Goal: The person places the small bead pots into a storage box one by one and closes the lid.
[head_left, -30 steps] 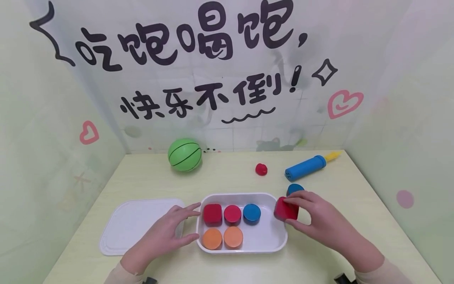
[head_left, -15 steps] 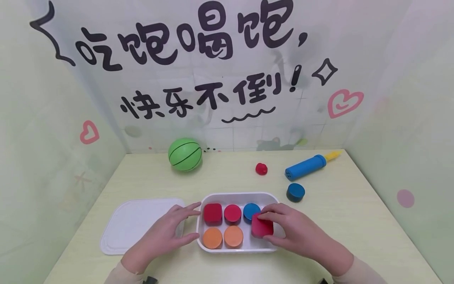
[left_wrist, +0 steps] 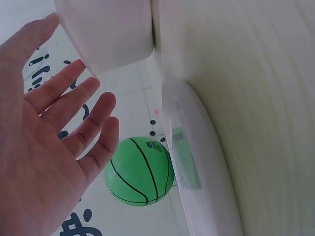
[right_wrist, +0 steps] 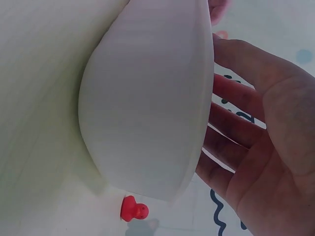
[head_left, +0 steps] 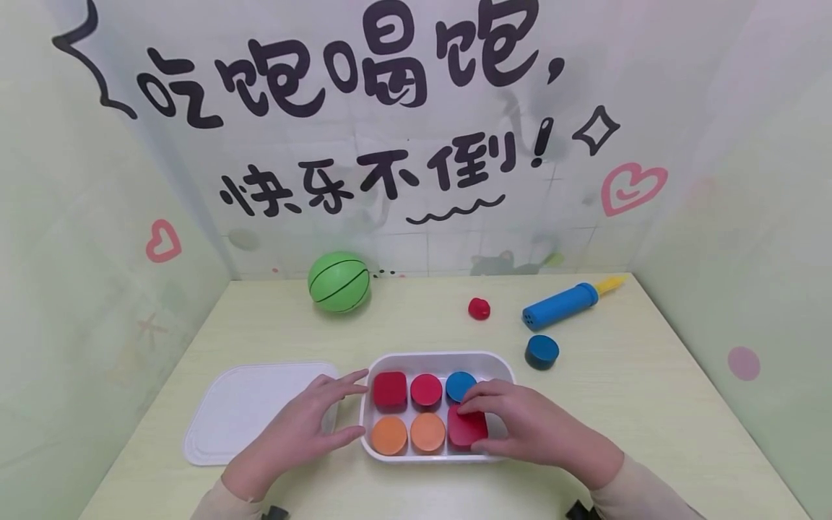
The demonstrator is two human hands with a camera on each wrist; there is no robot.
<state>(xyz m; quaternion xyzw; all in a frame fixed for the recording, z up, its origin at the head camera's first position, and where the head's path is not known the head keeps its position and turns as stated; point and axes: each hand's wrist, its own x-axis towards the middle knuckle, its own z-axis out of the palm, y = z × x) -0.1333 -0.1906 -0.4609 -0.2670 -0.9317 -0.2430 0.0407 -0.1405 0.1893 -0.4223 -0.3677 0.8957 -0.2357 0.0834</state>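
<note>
A white tray (head_left: 442,460) holds two rows of blocks. Its back row has a red square block (head_left: 390,391), a red round block (head_left: 425,389) and a blue round block (head_left: 458,386); two orange round blocks (head_left: 389,436) lie in front. My right hand (head_left: 529,422) reaches over the tray's right end and grips another red square block (head_left: 464,427) between thumb and fingers, in the front right spot. In the right wrist view the tray wall hides that block. Fingers spread, my left hand (head_left: 302,421) stays at the tray's left end, fingertips at the rim.
Left of the tray lies a white lid (head_left: 243,412). Behind are a green ball (head_left: 339,282), a small red object (head_left: 479,309), shaped like a duck in the right wrist view, and a blue pump (head_left: 560,306). Another blue round block (head_left: 542,352) sits right of the tray.
My right hand has carried the red square block from over the tray's right edge leftward and down into the front right spot. The left hand has kept its place.
</note>
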